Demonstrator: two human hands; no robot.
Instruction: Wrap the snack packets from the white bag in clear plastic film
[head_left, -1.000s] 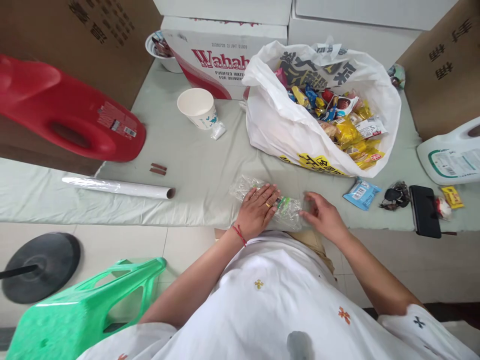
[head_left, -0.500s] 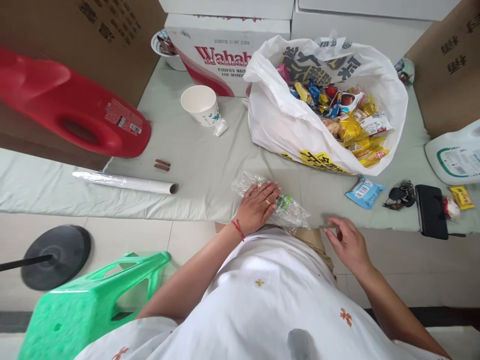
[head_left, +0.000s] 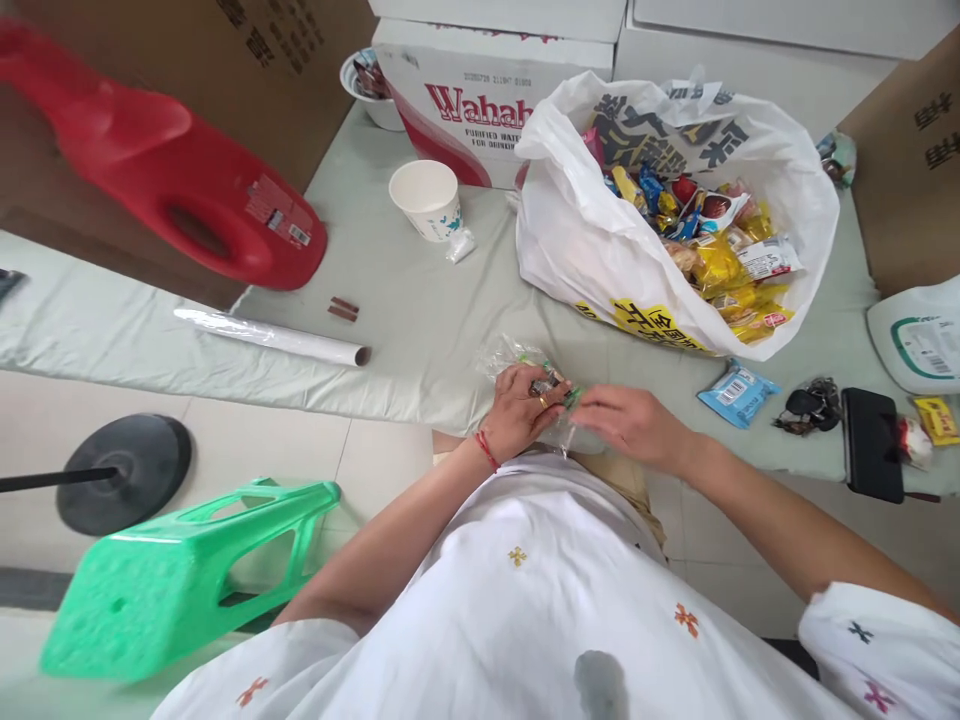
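Right at the middle of the table's [head_left: 420, 330] near edge, the clear plastic packet [head_left: 511, 352] with green markings lies beneath the left hand [head_left: 521, 405], whose grip is closed over it, fingers curled and a gold-coloured ring on one of them. From the other side, the right hand [head_left: 637, 425] reaches in with its fingers together and their tips at the packet's right end; whether that grip is pinching the plastic cannot be told. Beyond the packet and to its right stands a white plastic bag [head_left: 585, 235], open and filled with colourful wrapped snacks [head_left: 709, 260]. Farther back on the left, a paper cup [head_left: 426, 202] stands before a Wahaha box [head_left: 476, 125], with a small white wrapper [head_left: 460, 245] just beside it. A white roll [head_left: 274, 338] lies left of the hands, near two brown strips [head_left: 343, 309] and a red jug [head_left: 187, 180]. Along the near edge to the right come a blue packet [head_left: 739, 393], a dark bunch of keys [head_left: 810, 405] and a black phone [head_left: 872, 445].
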